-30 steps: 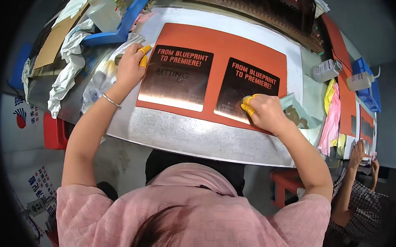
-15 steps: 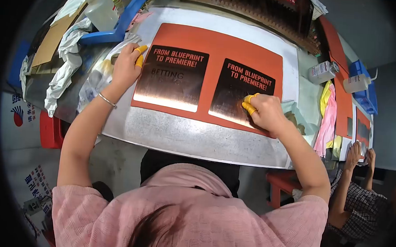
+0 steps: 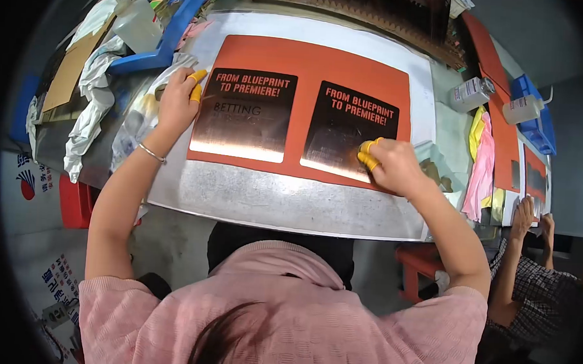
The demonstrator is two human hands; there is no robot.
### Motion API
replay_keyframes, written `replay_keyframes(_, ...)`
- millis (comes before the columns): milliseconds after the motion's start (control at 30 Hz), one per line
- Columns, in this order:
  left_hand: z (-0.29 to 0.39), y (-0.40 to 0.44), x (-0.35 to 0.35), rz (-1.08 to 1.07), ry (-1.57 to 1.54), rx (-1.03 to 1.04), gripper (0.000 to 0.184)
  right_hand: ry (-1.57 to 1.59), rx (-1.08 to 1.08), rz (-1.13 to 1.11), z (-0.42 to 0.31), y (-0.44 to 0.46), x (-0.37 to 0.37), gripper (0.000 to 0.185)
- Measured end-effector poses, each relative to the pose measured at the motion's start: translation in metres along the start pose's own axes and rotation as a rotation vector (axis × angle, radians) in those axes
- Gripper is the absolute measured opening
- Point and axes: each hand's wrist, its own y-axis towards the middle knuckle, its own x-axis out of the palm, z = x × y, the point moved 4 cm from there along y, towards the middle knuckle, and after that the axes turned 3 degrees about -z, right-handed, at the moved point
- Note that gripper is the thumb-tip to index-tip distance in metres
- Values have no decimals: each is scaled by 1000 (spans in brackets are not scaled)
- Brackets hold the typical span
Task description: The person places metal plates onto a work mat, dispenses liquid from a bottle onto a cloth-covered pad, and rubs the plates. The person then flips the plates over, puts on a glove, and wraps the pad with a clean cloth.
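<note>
A flat orange-red rectangular sheet (image 3: 298,116) is lying on the white-and-silver work surface (image 3: 238,196), showing two dark, glossy, metallic panels with red lettering reading "FROM BLUEPRINT TO PREMIERE!" Both panels are gleaming coppery and pale toward their lower edges; the left one is also bearing a dark word, "BETTING", above print too faint to read. The right hand (image 3: 401,166) is covering the right panel's lower right corner, its yellow-covered fingers curling down onto it; whether they are gripping anything is impossible to tell. The left hand (image 3: 179,100) is bending beside the sheet's left edge, its grip unclear.
</note>
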Motion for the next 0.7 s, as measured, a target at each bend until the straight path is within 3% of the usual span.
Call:
replay_keyframes(100, -2, 1, 1, 12, 28, -8, 25, 49, -78, -109, -16, -8, -3, 8)
replay_keyframes(233, 0, -4, 4, 8, 4, -14, 22, -9, -10, 14, 4, 0, -2, 10)
replay_keyframes(400, 1, 0, 0, 26, 19, -2, 24, 24, -106, -84, -12, -8, -1, 5)
replay_keyframes(467, 0, -2, 2, -7, -22, -23, 26, -4, -27, 38, 1, -6, -2, 6)
replay_keyframes(633, -5, 0, 2, -14, 33, -20, 29, -23, -135, -16, -8, -13, 0, 6)
replay_keyframes(700, -2, 0, 2, -9, 4, -24, 28, -35, -59, 80, -1, -10, -4, 6)
